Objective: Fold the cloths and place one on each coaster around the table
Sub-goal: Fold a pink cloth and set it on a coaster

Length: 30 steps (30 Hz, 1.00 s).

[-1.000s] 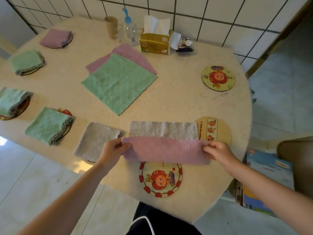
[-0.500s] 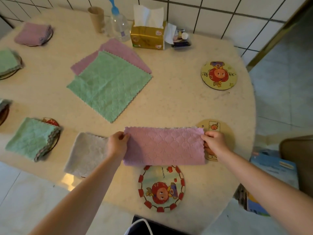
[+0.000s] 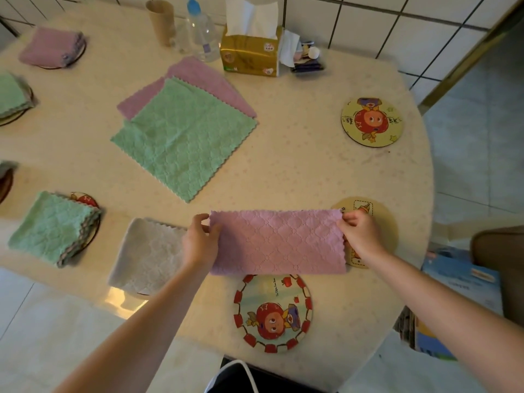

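A pink cloth [image 3: 276,242], folded in half into a long rectangle, lies flat near the table's front edge. My left hand [image 3: 200,239] pinches its left end and my right hand [image 3: 360,234] pinches its top right corner. A bare red-rimmed coaster [image 3: 272,312] sits just in front of it, and a yellow coaster [image 3: 380,222] lies partly under my right hand. Another bare coaster [image 3: 371,121] is at the far right. An unfolded green cloth [image 3: 181,137] lies over a pink cloth [image 3: 204,78] mid-table.
Folded cloths rest on coasters along the left: grey [image 3: 150,253], green [image 3: 54,226], green [image 3: 11,96], pink [image 3: 51,46]. A tissue box [image 3: 251,55], a bottle [image 3: 198,32] and a cup [image 3: 161,21] stand at the back. Books [image 3: 465,285] lie on the floor at right.
Both hands carried the near edge of the pink cloth away from me over the far half, so the grey underside is now covered and the cloth lies folded in half.
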Available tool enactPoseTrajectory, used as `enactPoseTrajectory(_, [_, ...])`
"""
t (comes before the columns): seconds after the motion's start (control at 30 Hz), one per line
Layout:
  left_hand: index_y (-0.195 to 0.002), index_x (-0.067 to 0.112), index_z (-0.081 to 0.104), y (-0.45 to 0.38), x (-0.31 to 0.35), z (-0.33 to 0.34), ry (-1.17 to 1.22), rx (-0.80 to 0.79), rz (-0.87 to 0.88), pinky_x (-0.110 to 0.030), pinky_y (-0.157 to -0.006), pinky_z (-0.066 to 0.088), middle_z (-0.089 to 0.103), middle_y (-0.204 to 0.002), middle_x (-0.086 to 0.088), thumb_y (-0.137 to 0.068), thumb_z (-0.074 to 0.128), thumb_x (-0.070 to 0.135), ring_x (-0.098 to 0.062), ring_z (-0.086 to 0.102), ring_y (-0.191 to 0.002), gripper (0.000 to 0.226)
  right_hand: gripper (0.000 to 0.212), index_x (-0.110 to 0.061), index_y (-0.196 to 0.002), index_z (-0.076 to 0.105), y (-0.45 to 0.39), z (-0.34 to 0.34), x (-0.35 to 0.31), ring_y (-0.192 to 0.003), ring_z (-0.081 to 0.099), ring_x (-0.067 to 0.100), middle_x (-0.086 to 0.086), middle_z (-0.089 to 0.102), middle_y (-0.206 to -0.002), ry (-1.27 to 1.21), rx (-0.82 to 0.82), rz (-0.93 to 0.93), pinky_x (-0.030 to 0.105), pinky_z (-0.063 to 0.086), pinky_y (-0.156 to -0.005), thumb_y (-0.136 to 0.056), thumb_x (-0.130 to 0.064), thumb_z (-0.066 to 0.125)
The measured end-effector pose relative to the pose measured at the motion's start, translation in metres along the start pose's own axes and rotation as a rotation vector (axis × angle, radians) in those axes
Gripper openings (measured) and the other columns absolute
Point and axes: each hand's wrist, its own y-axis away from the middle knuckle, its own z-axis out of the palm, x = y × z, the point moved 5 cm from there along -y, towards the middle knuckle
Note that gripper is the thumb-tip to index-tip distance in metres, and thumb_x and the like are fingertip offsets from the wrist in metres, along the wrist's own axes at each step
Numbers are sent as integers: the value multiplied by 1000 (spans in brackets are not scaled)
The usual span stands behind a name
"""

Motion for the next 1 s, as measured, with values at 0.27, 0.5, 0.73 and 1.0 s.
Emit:
enactPoseTrajectory(0.27, [-151, 37, 10, 98, 20, 49, -651, -258, 940, -52, -117, 3, 6, -161, 6, -93, 48, 41, -28, -3, -148, 70, 49, -10, -133, 47, 87, 30, -23, -118, 53, 22, 5, 53, -129, 687, -115, -912, 32, 45, -99, -85, -6, 59])
enactPoseTrajectory(0.5, [-149, 37, -14, 115, -23, 70, -832, -428, 986, -58, -114, -9, -18, -158, 12, -95, 19, 63, -25, -19, -145, 69, 70, -13, -139, 42, 111, 48, 16, -134, 38, 19, 3, 43, -145, 980, -210, -1186, 41, 29, -107, -72, -2, 59])
enactPoseTrajectory(0.73, [-151, 36, -5, 97, -63, 25, -859, -345, 844, -44, -116, -10, -1, -160, 12, -95, 15, 67, -18, -6, -148, 67, 76, -9, -137, 46, 99, 16, 33, -125, 52, 27, 8, 53, -138, 1057, -248, -1171, 41, 42, -102, -64, 5, 62])
enactPoseTrajectory(1.0, [-150, 32, -8, 123, -38, 36, -673, -183, 648, -49, -118, -4, -6, -159, 7, -95, 30, 52, -23, -16, -145, 70, 51, -8, -96, 69, 98, 16, -4, -84, 64, 22, 4, 69, -93, 954, -260, -1151, 27, 57, -52, -50, 6, 84])
